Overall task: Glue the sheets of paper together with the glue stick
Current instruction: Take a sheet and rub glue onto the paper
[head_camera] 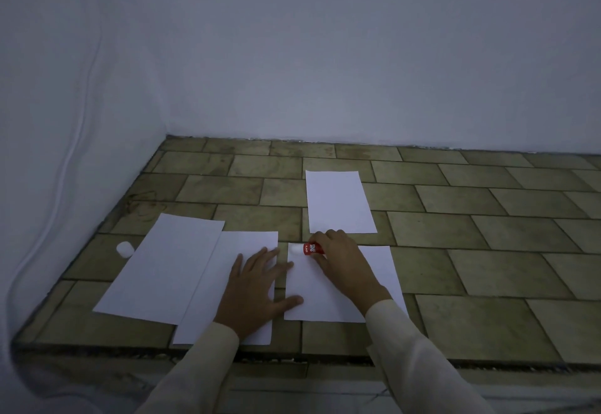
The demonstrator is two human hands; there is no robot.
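We have the right hand (338, 251) closed around the red glue stick (313, 248), its white tip pointed left and down at the top-left corner of the near right sheet (338, 296) — contact looks likely, but we can't tell for sure in this dim light. The left hand (257, 286) is flat, fingers spread, holding nothing; the palm lies on the middle sheet (227, 283) and the thumb and a fingertip reach across the gap onto the right sheet's left edge.

The leftmost sheet (162, 267) overlaps the middle one, the far sheet (338, 202) lies apart toward the wall, and the white cap (125, 248) sits off to the left on the tiled surface (487, 251).

Risks from here:
- The anchor is only a thumb and a fingertip — a stroke pulled away from them could drag or buckle the sheet.
- Starting right at the corner means the tip may run off the edge and smear glue on the tiles (the paper then sticks to the surface).
- White glue on white paper in low light — we'd probably miss patches.
- The left sleeve could brush fresh glue.
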